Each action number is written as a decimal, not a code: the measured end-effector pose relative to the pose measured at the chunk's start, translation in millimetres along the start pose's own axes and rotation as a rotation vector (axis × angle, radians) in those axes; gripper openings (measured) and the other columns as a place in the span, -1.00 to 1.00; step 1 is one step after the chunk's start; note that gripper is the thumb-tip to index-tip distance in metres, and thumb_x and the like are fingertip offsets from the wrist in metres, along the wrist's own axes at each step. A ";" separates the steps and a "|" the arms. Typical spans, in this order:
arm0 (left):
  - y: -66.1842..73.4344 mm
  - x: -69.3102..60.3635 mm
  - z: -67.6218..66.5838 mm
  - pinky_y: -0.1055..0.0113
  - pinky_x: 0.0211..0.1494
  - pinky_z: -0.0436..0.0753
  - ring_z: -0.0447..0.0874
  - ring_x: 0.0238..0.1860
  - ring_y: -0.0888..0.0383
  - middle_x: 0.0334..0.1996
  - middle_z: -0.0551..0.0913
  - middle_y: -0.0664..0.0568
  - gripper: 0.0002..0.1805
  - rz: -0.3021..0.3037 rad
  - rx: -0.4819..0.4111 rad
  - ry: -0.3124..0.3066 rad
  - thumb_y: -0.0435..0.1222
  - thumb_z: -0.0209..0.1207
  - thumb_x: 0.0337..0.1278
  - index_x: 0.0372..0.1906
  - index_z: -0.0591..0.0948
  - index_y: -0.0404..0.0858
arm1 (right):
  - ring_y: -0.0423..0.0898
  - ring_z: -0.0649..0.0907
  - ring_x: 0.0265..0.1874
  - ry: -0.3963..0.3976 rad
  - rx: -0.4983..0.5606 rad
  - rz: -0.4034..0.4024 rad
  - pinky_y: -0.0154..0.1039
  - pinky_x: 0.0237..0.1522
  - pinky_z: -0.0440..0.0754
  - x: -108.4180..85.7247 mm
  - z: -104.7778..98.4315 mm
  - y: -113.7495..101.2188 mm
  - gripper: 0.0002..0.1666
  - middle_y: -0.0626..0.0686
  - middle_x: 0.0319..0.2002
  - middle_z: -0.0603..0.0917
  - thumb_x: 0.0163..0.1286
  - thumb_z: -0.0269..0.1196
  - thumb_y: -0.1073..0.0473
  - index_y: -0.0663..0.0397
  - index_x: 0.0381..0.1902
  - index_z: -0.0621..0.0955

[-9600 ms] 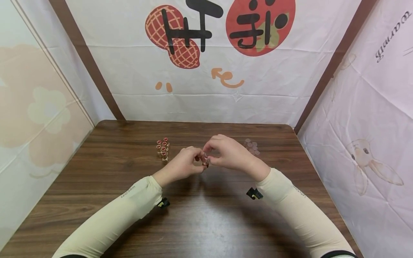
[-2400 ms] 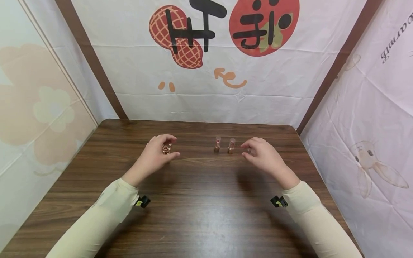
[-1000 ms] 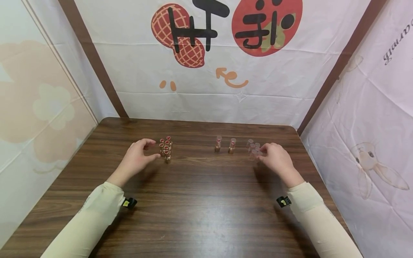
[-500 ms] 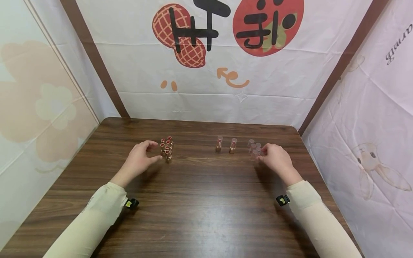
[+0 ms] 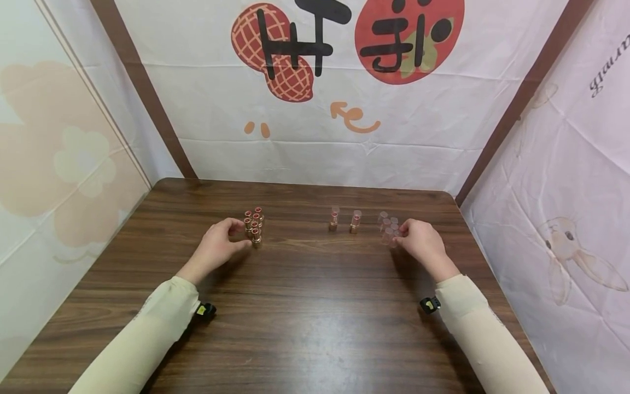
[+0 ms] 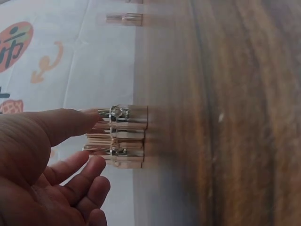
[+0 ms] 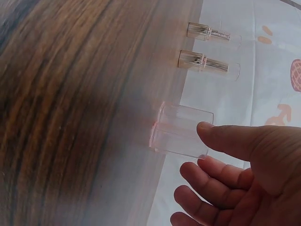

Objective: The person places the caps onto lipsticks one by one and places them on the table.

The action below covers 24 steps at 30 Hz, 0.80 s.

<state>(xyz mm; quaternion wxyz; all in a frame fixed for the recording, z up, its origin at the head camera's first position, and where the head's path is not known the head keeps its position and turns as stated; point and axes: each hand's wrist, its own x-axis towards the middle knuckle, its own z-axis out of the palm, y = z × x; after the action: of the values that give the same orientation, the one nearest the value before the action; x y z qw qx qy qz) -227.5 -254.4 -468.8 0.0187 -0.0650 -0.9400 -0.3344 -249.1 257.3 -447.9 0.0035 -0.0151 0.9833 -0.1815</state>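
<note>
Several gold lipstick tubes with red inner rims [image 5: 256,236] stand upright in a cluster at the table's left. My left hand [image 5: 220,241] is beside them, thumb and fingers apart at either side of the tubes' upper ends; the left wrist view shows the thumb [image 6: 77,123] over the nearest tube's top. Several clear lipstick caps [image 5: 387,235] stand grouped at the right. My right hand [image 5: 422,241] is at their right edge, its thumb and index finger pinching the upper end of a clear cap [image 7: 181,141], which still stands on the table.
Two lipsticks with clear caps on, one at left [image 5: 333,221] and one at right [image 5: 355,223], stand upright between both groups. The brown wood-grain table [image 5: 315,306] meets a printed white cloth wall [image 5: 295,164] at the back.
Earlier, both hands worked together on one lipstick at the middle; two capped lipsticks now stand there. My left hand has since moved right, closer to the tubes. The right hand has stayed at the caps.
</note>
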 end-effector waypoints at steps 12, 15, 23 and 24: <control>1.8 2.2 12.0 -0.20 0.28 0.36 0.57 0.13 -0.20 0.09 0.68 -0.23 -0.44 -0.037 0.024 0.006 -0.09 0.43 0.17 0.13 0.56 -0.33 | 0.03 0.68 -0.27 0.020 0.019 -0.009 0.01 -0.22 0.61 -0.9 -1.1 0.2 -0.68 0.11 -0.18 0.75 0.36 0.36 0.02 0.13 -0.09 0.68; 1.3 2.9 14.7 -0.26 0.28 0.29 0.54 0.13 -0.22 0.09 0.68 -0.24 -0.43 -0.050 0.037 0.000 -0.07 0.43 0.17 0.14 0.56 -0.34 | 0.03 0.67 -0.28 0.021 0.027 -0.011 0.00 -0.23 0.61 -2.4 -3.1 -0.4 -0.70 0.10 -0.20 0.75 0.36 0.36 0.04 0.12 -0.09 0.69; 2.3 3.3 21.1 -0.29 0.23 0.30 0.58 0.10 -0.20 0.05 0.69 -0.23 -0.43 -0.087 0.048 0.002 -0.04 0.43 0.16 0.12 0.57 -0.31 | 0.02 0.66 -0.30 0.046 0.040 -0.017 -0.03 -0.27 0.59 -11.5 -15.3 -11.0 -0.73 0.09 -0.22 0.73 0.37 0.37 0.06 0.11 -0.10 0.68; 2.9 3.2 22.1 -0.29 0.23 0.30 0.58 0.09 -0.20 0.04 0.69 -0.22 -0.44 -0.091 0.046 0.006 -0.04 0.44 0.15 0.11 0.58 -0.31 | 0.02 0.66 -0.30 0.051 0.043 -0.020 -0.03 -0.27 0.59 -12.4 -16.5 -12.4 -0.73 0.10 -0.22 0.73 0.37 0.37 0.07 0.12 -0.10 0.68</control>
<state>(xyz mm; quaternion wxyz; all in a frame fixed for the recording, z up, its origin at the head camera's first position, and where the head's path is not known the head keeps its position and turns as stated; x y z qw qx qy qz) -230.1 -237.9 -483.9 0.0076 -0.0206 -0.9493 -0.3135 -236.5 252.0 -428.1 -0.0228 -0.0202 0.9787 -0.2031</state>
